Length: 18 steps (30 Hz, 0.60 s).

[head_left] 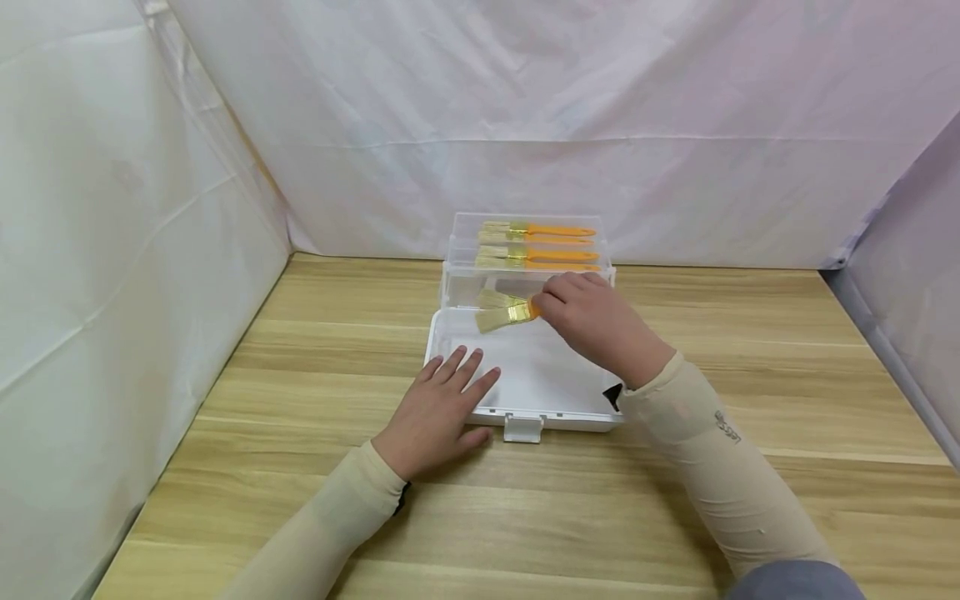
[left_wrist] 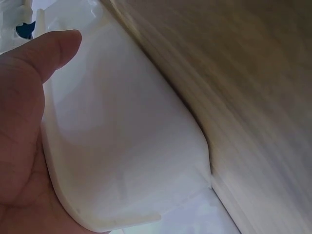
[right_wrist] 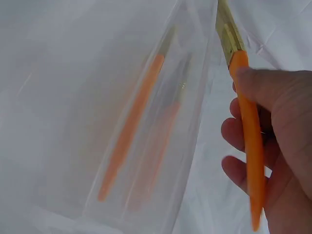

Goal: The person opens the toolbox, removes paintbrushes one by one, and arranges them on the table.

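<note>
Bears dark, illegible print (head_left: 726,427) on the right sleeve (head_left: 738,487). Works at a wood-grain table (head_left: 540,533). Rests the left hand (head_left: 438,417), fingers spread straight, on the near-left corner of the white box (head_left: 555,375). Grips an orange-handled brush (head_left: 517,313) in the right hand (head_left: 600,325), above the box. Shows more brushes (head_left: 558,256) in the clear section (head_left: 453,232) behind, then white cloth (head_left: 525,92).
</note>
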Each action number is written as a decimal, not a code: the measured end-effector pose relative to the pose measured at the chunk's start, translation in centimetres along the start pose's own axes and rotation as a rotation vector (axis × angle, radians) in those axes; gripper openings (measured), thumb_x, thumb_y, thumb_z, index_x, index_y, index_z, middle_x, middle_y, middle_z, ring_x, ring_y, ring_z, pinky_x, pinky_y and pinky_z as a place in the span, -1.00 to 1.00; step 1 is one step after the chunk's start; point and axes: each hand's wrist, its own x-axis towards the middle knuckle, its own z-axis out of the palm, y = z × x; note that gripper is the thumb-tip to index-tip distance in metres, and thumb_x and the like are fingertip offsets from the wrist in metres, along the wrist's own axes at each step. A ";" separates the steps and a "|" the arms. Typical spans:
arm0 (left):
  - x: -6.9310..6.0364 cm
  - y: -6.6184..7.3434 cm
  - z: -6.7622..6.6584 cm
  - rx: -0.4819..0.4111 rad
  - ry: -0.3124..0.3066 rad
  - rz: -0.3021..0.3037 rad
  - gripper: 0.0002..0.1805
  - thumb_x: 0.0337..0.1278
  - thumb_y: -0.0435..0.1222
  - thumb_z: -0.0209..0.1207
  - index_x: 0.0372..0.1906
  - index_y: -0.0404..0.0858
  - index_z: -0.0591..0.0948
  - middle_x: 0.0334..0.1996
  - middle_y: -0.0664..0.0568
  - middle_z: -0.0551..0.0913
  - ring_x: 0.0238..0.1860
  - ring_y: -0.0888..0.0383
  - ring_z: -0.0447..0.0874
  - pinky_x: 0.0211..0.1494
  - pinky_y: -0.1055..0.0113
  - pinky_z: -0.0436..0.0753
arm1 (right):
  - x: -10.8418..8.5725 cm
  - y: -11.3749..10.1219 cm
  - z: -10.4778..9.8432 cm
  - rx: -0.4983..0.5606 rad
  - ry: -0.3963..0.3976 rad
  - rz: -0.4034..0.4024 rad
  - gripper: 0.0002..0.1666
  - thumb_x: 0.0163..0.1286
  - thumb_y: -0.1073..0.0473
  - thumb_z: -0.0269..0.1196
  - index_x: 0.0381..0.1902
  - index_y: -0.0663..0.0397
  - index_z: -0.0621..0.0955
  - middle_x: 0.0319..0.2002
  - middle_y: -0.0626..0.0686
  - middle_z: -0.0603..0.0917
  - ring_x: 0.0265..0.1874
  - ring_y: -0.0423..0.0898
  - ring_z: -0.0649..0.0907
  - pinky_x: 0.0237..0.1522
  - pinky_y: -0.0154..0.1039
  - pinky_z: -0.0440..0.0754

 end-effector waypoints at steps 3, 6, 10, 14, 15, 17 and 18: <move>0.0 0.0 -0.1 0.002 0.001 -0.003 -0.22 0.15 0.07 0.28 0.45 -0.11 0.39 0.43 -0.18 0.33 0.48 -0.16 0.17 0.43 -0.10 0.19 | -0.2 0.1 -0.3 -0.035 0.001 0.031 -0.72 0.24 0.48 0.34 -0.14 0.17 0.57 -0.22 0.07 0.57 -0.16 0.08 0.60 -0.02 0.01 0.52; 0.0 0.0 0.0 -0.001 0.004 -0.004 -0.24 0.16 0.06 0.28 0.44 -0.11 0.40 0.43 -0.18 0.33 0.47 -0.16 0.18 0.43 -0.09 0.20 | -0.3 0.2 -0.8 -0.039 0.008 0.065 -0.71 0.24 0.49 0.33 -0.16 0.14 0.54 -0.21 0.07 0.56 -0.11 0.11 0.58 0.02 0.03 0.48; -0.1 0.1 0.0 -0.003 0.005 -0.002 -0.23 0.15 0.08 0.29 0.43 -0.11 0.40 0.42 -0.18 0.34 0.47 -0.16 0.19 0.43 -0.09 0.20 | -0.5 0.3 -1.7 -0.009 0.032 0.106 -0.69 0.20 0.52 0.34 -0.20 0.14 0.52 -0.19 0.09 0.57 -0.09 0.13 0.56 0.03 0.06 0.46; -0.1 0.1 -0.1 -0.014 -0.009 -0.014 -0.20 0.18 0.18 0.22 0.44 -0.10 0.40 0.44 -0.17 0.32 0.48 -0.16 0.17 0.44 -0.09 0.18 | -0.9 1.0 -2.7 0.014 0.065 0.148 -0.70 0.22 0.59 0.27 -0.21 0.18 0.51 -0.17 0.14 0.57 -0.07 0.19 0.55 0.08 0.13 0.43; -0.1 0.1 -0.1 -0.017 -0.014 -0.019 -0.20 0.21 0.21 0.18 0.45 -0.10 0.39 0.44 -0.17 0.32 0.48 -0.16 0.16 0.44 -0.09 0.17 | -1.1 1.3 -3.0 0.016 0.071 0.164 -0.70 0.22 0.61 0.25 -0.21 0.18 0.51 -0.17 0.15 0.57 -0.07 0.20 0.55 0.09 0.14 0.42; 0.0 0.2 0.0 -0.024 -0.020 -0.029 -0.21 0.27 0.26 0.08 0.45 -0.10 0.39 0.45 -0.16 0.30 0.49 -0.15 0.14 0.45 -0.08 0.15 | -1.5 1.9 -3.5 0.026 0.086 0.199 -0.70 0.23 0.63 0.21 -0.21 0.20 0.51 -0.18 0.17 0.58 -0.07 0.22 0.55 0.10 0.16 0.40; 0.0 0.2 0.0 -0.025 -0.021 -0.032 -0.22 0.30 0.27 0.03 0.46 -0.09 0.39 0.45 -0.15 0.30 0.49 -0.14 0.14 0.45 -0.08 0.14 | -1.8 2.3 -3.8 0.033 0.096 0.223 -0.71 0.24 0.63 0.20 -0.21 0.21 0.52 -0.18 0.19 0.58 -0.08 0.24 0.55 0.10 0.18 0.39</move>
